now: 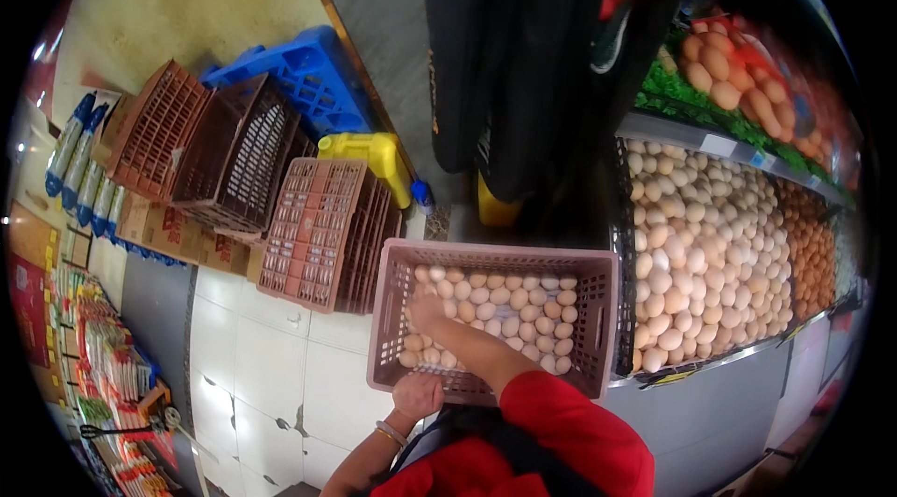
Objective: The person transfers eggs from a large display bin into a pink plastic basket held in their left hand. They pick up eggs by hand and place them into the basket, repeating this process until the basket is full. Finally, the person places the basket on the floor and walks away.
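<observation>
A layer of eggs (501, 297) lies in a pinkish-brown plastic crate (610, 329) right before me. My right hand (426, 311) reaches across into the crate's left side, down among the eggs; it is blurred, and whether its fingers hold an egg cannot be told. At the crate's near edge, towards the left, is my left hand (418, 395), its fingers curled on the rim. A bangle (391, 432) circles the left wrist.
To the right, a display bin holds heaped pale eggs (701, 252), with brown eggs (809, 252) beyond. Stacked plastic crates (315, 231), a yellow jerrycan (371, 154) and a blue plastic pallet (308, 76) stand left. Dark clothing (518, 62), seemingly a person's, is close ahead.
</observation>
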`<control>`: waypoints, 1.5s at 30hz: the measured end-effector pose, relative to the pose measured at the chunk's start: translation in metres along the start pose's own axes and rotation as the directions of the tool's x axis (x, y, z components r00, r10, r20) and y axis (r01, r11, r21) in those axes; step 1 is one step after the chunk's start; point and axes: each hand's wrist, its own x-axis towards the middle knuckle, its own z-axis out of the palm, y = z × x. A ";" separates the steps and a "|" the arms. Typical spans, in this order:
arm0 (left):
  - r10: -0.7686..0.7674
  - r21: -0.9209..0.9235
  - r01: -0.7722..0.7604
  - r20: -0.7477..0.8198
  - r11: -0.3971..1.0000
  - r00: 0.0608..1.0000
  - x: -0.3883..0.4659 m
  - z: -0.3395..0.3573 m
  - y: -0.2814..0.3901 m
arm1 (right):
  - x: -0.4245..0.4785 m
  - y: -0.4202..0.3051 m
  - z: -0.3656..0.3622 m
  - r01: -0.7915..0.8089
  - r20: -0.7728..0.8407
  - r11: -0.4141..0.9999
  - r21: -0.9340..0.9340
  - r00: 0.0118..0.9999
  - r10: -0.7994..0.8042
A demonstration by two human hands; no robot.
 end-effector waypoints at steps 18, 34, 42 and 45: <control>0.024 0.090 -0.027 0.038 0.996 0.999 -0.006 0.017 -0.004 | -0.197 0.091 -0.212 0.073 -0.114 0.724 0.686 0.993 0.008; -0.067 0.110 0.057 0.091 0.992 0.994 -0.004 0.009 0.001 | -0.275 0.373 -0.419 -0.644 -0.396 0.755 0.125 0.665 0.633; -0.086 0.210 0.069 0.077 0.975 0.993 -0.007 0.010 0.006 | -0.266 0.441 -0.439 -0.503 -0.434 0.653 0.566 0.491 0.755; -0.088 0.182 0.072 0.077 0.981 0.993 0.002 0.008 0.012 | -0.267 0.510 -0.432 -0.334 -0.422 0.590 0.735 0.455 0.784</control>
